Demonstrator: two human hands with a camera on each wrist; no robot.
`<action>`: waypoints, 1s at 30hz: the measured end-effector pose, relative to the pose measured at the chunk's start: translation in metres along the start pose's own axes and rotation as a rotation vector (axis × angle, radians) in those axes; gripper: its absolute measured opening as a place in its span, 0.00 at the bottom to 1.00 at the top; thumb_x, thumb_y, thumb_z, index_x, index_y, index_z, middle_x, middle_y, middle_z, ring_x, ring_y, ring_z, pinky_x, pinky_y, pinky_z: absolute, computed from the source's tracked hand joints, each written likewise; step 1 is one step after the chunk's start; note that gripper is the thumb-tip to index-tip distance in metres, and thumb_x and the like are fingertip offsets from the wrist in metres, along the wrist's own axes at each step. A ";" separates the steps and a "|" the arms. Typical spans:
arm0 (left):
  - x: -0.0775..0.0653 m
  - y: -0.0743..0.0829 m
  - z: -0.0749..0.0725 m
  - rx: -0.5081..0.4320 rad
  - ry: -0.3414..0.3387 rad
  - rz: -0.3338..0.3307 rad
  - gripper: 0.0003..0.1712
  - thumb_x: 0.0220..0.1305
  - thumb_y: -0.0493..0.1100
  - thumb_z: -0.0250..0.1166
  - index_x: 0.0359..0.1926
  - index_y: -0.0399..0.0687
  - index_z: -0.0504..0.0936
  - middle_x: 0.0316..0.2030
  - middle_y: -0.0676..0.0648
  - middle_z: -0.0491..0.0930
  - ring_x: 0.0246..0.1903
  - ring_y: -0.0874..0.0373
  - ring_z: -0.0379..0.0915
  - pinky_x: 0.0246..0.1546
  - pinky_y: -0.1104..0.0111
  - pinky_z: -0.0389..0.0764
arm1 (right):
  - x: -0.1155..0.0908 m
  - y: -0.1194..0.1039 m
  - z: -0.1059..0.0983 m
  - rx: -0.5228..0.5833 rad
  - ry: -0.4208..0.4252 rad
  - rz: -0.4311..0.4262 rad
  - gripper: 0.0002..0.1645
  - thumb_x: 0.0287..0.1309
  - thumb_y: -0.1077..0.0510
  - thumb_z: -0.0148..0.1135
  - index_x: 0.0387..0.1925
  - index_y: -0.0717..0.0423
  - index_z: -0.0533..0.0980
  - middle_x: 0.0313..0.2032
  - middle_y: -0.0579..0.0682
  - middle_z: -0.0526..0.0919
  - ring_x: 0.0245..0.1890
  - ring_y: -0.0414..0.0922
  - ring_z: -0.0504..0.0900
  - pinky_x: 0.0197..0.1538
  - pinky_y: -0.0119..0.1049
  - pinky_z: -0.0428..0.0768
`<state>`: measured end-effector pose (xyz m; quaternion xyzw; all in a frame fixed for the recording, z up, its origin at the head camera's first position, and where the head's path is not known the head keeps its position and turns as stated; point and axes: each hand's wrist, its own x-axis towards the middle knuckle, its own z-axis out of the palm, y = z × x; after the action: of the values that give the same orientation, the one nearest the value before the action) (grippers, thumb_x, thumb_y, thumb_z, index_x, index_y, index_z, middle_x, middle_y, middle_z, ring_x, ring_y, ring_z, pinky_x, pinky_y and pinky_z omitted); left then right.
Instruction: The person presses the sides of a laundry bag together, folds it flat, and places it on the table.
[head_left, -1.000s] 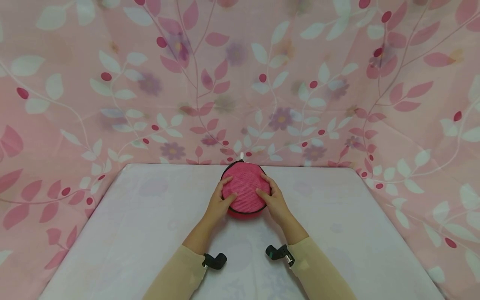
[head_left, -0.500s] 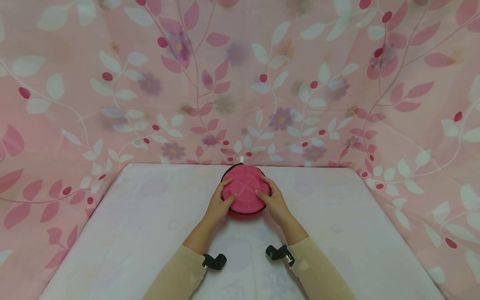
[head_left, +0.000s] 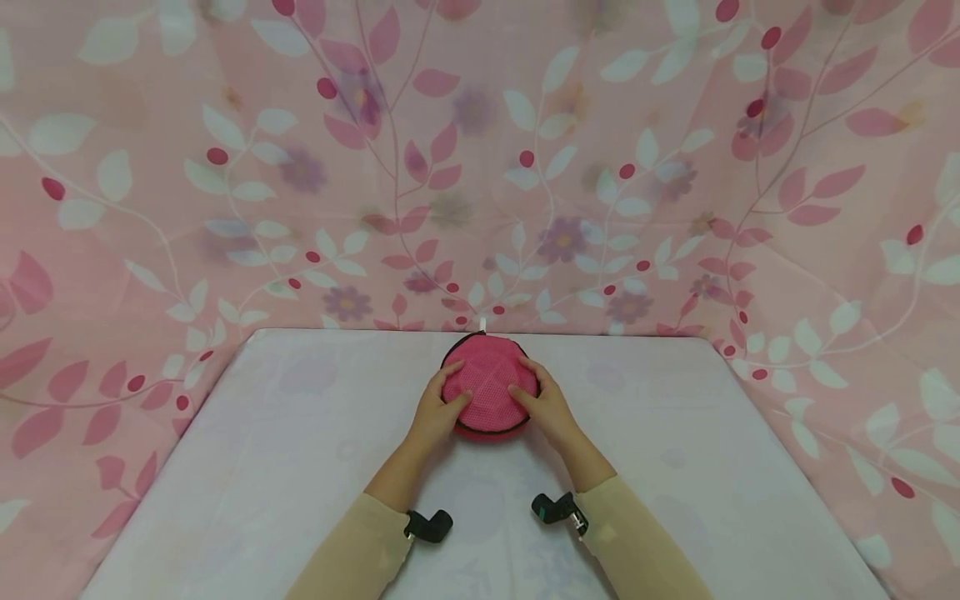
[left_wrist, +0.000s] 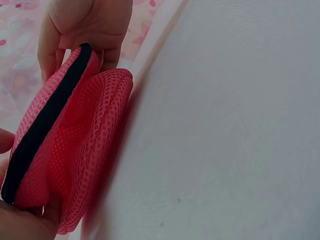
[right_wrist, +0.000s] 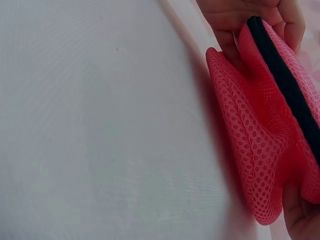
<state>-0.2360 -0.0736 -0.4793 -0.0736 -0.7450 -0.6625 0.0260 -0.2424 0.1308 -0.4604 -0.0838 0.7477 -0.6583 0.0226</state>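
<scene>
A round pink mesh laundry bag (head_left: pixel 491 392) with a black zipper band (left_wrist: pixel 42 122) around its top is over the middle of the table, toward the back. My left hand (head_left: pixel 437 410) grips its left side, thumb on the mesh top and fingers around the edge. On the opposite side my right hand (head_left: pixel 553 411) holds it the same way. Both wrist views show fingers tucked under the zippered top, between it and the folded lower mesh (right_wrist: pixel 247 150). That lower part sags in soft folds close over the tabletop. A small white tag (head_left: pixel 483 323) sticks up at the back.
A white cloth covers the table (head_left: pixel 315 433). Behind it and along both sides hangs a pink curtain (head_left: pixel 480 167) printed with leaves and flowers. Small black cameras (head_left: pixel 430 526) are strapped at the wrists, over beige sleeves (head_left: pixel 356 542).
The bag's back edge and white tag have sunk slightly toward me, so its top looks a little flatter. Both hands keep their hold in nearly the same place.
</scene>
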 end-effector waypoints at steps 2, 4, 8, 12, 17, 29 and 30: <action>0.003 -0.010 0.001 0.016 0.028 0.004 0.29 0.59 0.38 0.62 0.62 0.55 0.68 0.62 0.44 0.62 0.63 0.51 0.56 0.63 0.56 0.57 | -0.003 -0.006 0.001 -0.042 -0.008 -0.010 0.36 0.57 0.62 0.60 0.66 0.59 0.58 0.66 0.58 0.57 0.65 0.52 0.58 0.65 0.45 0.57; 0.003 -0.012 0.001 0.046 0.051 0.014 0.29 0.59 0.39 0.63 0.61 0.56 0.69 0.62 0.44 0.62 0.63 0.52 0.56 0.63 0.56 0.57 | -0.005 -0.009 0.001 -0.089 -0.006 -0.022 0.36 0.58 0.63 0.60 0.66 0.60 0.58 0.66 0.60 0.58 0.62 0.54 0.63 0.63 0.47 0.62; 0.002 -0.012 0.001 0.083 0.082 0.019 0.28 0.59 0.39 0.63 0.61 0.56 0.69 0.62 0.46 0.61 0.63 0.52 0.55 0.64 0.57 0.55 | 0.001 0.005 0.000 -0.206 0.034 -0.046 0.34 0.57 0.59 0.61 0.65 0.54 0.61 0.64 0.57 0.62 0.55 0.54 0.71 0.56 0.48 0.70; 0.004 -0.016 0.001 0.095 0.103 0.039 0.27 0.59 0.38 0.62 0.60 0.53 0.70 0.62 0.46 0.61 0.63 0.53 0.54 0.64 0.58 0.55 | 0.006 0.017 0.000 -0.342 0.088 -0.066 0.33 0.57 0.56 0.61 0.64 0.50 0.63 0.62 0.55 0.64 0.57 0.51 0.68 0.57 0.48 0.68; 0.005 -0.015 -0.001 0.100 0.123 0.082 0.27 0.57 0.33 0.61 0.59 0.47 0.71 0.63 0.41 0.60 0.65 0.51 0.52 0.64 0.58 0.53 | 0.005 0.016 0.001 -0.493 0.131 -0.128 0.34 0.56 0.56 0.62 0.63 0.53 0.63 0.60 0.58 0.64 0.60 0.52 0.65 0.61 0.47 0.64; 0.006 -0.014 -0.002 0.202 0.152 0.113 0.28 0.57 0.35 0.62 0.60 0.47 0.70 0.65 0.42 0.57 0.66 0.50 0.51 0.65 0.57 0.52 | 0.006 0.008 0.008 -0.782 0.177 -0.303 0.34 0.54 0.57 0.62 0.63 0.55 0.64 0.62 0.57 0.62 0.61 0.56 0.61 0.61 0.51 0.63; 0.006 -0.014 -0.002 0.214 0.155 0.117 0.28 0.57 0.35 0.62 0.60 0.47 0.70 0.65 0.42 0.57 0.66 0.50 0.51 0.64 0.56 0.53 | 0.005 0.008 0.008 -0.793 0.178 -0.316 0.34 0.54 0.57 0.62 0.63 0.55 0.64 0.62 0.57 0.62 0.61 0.55 0.61 0.62 0.50 0.62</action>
<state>-0.2442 -0.0763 -0.4917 -0.0624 -0.8015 -0.5804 0.1295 -0.2473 0.1231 -0.4685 -0.1423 0.9198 -0.3201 -0.1768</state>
